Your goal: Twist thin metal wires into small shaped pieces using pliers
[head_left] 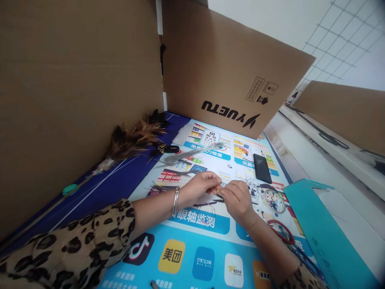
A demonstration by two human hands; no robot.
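Note:
Over the printed table cover (195, 249), my left hand (203, 186) and my right hand (237, 201) meet at the fingertips. Both are closed in a pinch. A tiny yellowish bit shows between them, too small to name. Thin dark and reddish wires (207, 214) lie just below my hands. Behind them rests a bundle of thin silvery wire rods (195, 152). To the right of my right hand are loose thin wire pieces (254, 186) and a round clear dish (274, 200) with small things in it. A red-handled tool (282, 230) lies near my right forearm, partly hidden.
A black phone (262, 167) lies at the right. Beyond it stands a teal box (327, 233). Tall cardboard panels (234, 64) wall off the back and left. Along the left lie a feather duster (135, 136) and a small black object (172, 149).

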